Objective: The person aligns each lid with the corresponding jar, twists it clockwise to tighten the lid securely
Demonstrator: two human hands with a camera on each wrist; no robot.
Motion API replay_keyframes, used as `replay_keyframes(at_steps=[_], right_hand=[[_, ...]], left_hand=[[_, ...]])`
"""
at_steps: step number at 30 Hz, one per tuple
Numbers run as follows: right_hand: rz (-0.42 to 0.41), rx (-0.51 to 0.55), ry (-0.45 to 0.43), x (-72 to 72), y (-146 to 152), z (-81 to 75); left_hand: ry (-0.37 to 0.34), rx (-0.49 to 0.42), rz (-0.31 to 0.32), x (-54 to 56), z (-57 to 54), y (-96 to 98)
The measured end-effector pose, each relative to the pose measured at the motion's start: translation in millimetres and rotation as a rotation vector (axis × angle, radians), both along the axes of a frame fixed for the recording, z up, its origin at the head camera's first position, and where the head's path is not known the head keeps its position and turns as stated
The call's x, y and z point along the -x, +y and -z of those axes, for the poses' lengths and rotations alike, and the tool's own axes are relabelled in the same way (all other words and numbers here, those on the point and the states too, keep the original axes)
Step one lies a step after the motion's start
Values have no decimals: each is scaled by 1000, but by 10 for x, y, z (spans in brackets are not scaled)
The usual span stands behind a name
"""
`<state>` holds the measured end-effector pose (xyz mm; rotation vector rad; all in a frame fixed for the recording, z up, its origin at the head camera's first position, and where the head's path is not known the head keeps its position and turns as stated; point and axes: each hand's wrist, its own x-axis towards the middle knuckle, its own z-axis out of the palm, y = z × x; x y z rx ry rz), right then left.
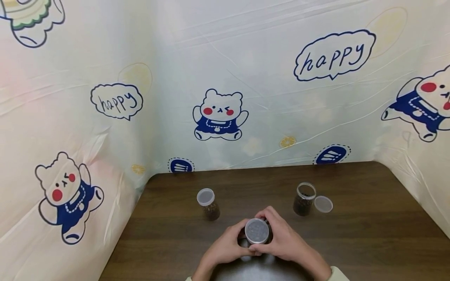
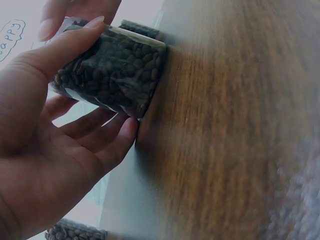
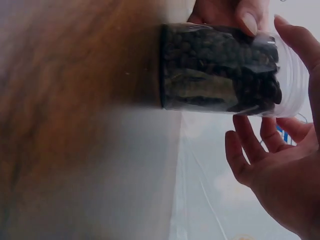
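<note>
The left hand (image 1: 227, 245) and right hand (image 1: 284, 237) clasped one upright, lidded jar (image 1: 257, 231) of dark beans at the lower centre of the head view, the left curved around its body, the right around its upper part, thumbs and fingers parted jar-wide. A capped jar (image 1: 211, 210) stood upper left of them, an open jar (image 1: 303, 205) upper right.

We record "happy" legible twice on the printed cloth (image 1: 267, 70), once in the left bubble (image 1: 117, 101) and once in the larger right bubble (image 1: 334, 56). In the left-wrist view, we read only "appy".
</note>
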<state>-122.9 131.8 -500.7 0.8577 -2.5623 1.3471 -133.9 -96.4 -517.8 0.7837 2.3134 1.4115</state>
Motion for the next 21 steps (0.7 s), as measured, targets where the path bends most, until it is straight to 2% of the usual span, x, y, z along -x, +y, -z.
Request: replay_keyframes(at_steps=[4,10,15,18,21], right_hand=[[23,-30,-9,-18,-1,-9],[-98,-34,-49,8,145,-98],[-205,6,29,52,257,-133],[-236,13,50,69,286,-137],[-234,-2,49,78,292,-137]], left_hand=[[-6,2,6,2,6,-5],[-21,14,4,3,-3,2],[-23,6,5,1,-6,4],[-18,7,2,-3,-8,7],[-11,12,-1,-5,-11,9]])
